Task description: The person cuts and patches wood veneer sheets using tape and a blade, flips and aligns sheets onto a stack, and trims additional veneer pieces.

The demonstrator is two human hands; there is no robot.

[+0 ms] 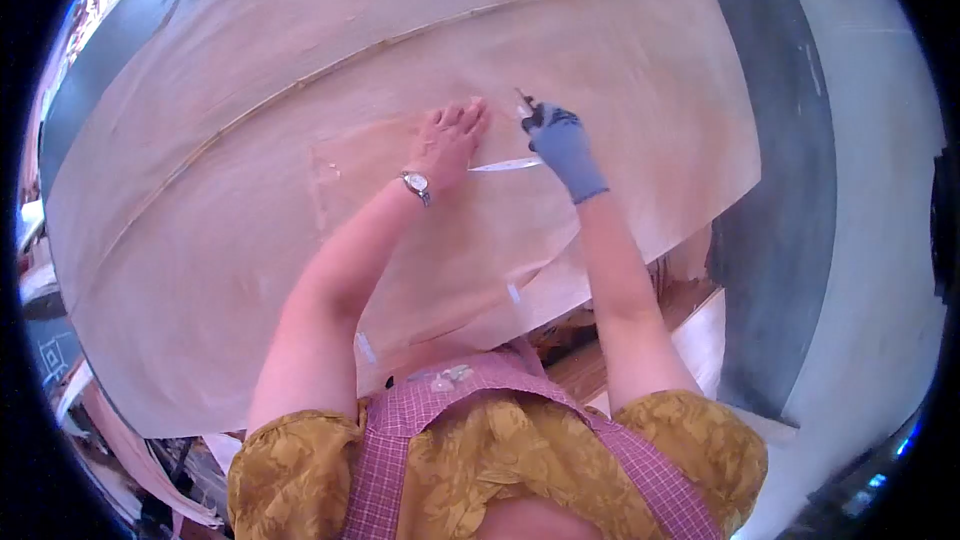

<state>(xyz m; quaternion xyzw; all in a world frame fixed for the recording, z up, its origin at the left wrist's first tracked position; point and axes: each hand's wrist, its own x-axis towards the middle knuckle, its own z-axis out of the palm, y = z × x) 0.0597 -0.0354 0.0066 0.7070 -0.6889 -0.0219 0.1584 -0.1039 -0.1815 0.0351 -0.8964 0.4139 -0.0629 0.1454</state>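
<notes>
Resting flat on a large pale sheet (240, 230), the left hand (447, 143) has its fingers stretched and slightly apart, and it grips nothing. A watch (416, 182) is on its wrist. Just beside it, the right hand (557, 135), in a blue-grey glove (578, 168), is closed around a small tool (522, 100); its exact kind I cannot tell. A narrow white strip (505, 166) lies between the left wrist and the glove. Closer to the near edge of the table (790, 170) are two short light strips (515, 293), well apart from each other. On the far side of the hands, a thin brown line (300, 87) runs in a curve across the sheet. The sheet covers much of the table, whose dark grey surface shows along the right edge.
</notes>
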